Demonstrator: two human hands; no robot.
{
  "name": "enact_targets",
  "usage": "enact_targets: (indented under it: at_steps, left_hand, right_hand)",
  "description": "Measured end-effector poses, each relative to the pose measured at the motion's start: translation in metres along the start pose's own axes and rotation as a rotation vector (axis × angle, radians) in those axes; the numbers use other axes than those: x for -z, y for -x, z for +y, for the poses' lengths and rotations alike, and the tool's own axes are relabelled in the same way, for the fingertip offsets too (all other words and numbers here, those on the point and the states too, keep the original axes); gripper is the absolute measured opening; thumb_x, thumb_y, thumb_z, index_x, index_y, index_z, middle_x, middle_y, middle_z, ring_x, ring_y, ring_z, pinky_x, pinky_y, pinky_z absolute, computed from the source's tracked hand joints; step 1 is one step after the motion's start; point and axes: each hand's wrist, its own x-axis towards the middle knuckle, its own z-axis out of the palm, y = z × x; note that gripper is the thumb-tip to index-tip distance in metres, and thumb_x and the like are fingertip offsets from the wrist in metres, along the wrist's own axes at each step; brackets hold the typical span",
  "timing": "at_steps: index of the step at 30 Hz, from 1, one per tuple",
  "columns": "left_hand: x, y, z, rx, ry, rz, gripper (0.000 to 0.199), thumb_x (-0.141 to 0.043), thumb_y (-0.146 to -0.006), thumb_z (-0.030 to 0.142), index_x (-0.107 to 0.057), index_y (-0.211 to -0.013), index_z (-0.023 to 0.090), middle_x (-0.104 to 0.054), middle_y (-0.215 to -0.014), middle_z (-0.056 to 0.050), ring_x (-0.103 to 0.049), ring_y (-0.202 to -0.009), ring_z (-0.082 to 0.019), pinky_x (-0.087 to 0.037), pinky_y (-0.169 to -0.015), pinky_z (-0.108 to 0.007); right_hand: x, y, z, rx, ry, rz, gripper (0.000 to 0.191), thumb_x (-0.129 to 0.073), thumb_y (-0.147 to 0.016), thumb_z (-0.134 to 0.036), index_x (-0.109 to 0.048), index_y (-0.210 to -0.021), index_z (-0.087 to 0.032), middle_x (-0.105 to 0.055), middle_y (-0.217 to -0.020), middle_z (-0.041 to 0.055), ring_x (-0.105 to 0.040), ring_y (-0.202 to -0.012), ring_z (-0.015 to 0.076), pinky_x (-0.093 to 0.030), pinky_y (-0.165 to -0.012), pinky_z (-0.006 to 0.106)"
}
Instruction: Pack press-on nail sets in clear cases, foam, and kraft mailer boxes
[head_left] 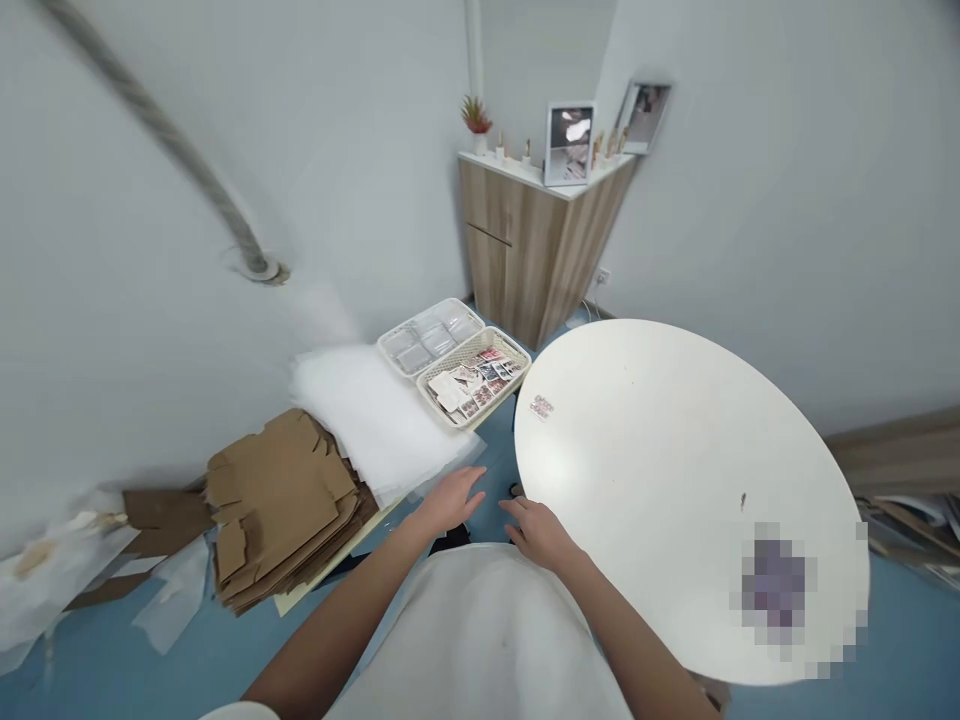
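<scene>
In the middle of the head view, my left hand (452, 497) is held out with its fingers apart and holds nothing. Closest to it lies a stack of white translucent sheets (375, 410). Across a small gap, my right hand (541, 533) hovers by the left edge of the round white table (637, 440), its fingers also apart and nothing in them. A small printed sticker or card (541, 406) lies near that table's far left edge. Beyond the sheets stands a white basket (450, 420) with printed cards in it, beside another white basket (386, 345) of clear plastic packets.
Flattened cardboard boxes (281, 490) are piled on the low table at left, with scrap wrapping (67, 570) beside them. A wooden cabinet (517, 240) in the corner bears a framed picture (569, 145) and a potted plant (475, 118). A blurred-out patch covers the round table's right side.
</scene>
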Motion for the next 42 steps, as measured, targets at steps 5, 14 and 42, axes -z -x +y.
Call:
enact_targets:
  at_steps: [5, 14, 42]
  left_hand:
    - [0.023, 0.016, -0.019, 0.042, 0.027, 0.065, 0.04, -0.04, -0.081, 0.033, -0.045, -0.118, 0.02, -0.057, -0.112, -0.007, -0.053, -0.101, -0.021, -0.041, -0.084, -0.031]
    - [0.055, 0.027, -0.077, 0.03, 0.068, 0.177, 0.038, -0.042, -0.079, 0.029, -0.048, -0.115, 0.019, -0.059, -0.107, -0.007, -0.056, -0.095, -0.02, -0.044, -0.08, -0.032]
    - [0.111, -0.071, -0.142, 0.219, 0.206, 0.377, 0.035, -0.046, -0.08, 0.033, -0.05, -0.112, 0.019, -0.051, -0.114, -0.009, -0.047, -0.107, -0.022, -0.038, -0.093, -0.038]
  right_hand:
    - [0.011, -0.038, -0.015, 0.059, 0.058, -0.011, 0.038, -0.042, -0.081, -0.022, -0.045, -0.119, -0.021, -0.057, -0.105, 0.0069, -0.056, -0.088, 0.0181, -0.04, -0.074, 0.028]
    - [0.031, -0.099, -0.048, 0.063, 0.14, 0.087, 0.036, -0.042, -0.082, -0.023, -0.045, -0.118, -0.022, -0.057, -0.106, 0.0073, -0.056, -0.09, 0.0197, -0.042, -0.074, 0.029]
    - [0.058, -0.268, -0.036, 0.146, 0.084, 0.18, 0.04, -0.045, -0.081, -0.027, -0.044, -0.119, -0.016, -0.047, -0.115, 0.014, -0.042, -0.108, 0.0248, -0.037, -0.088, 0.04]
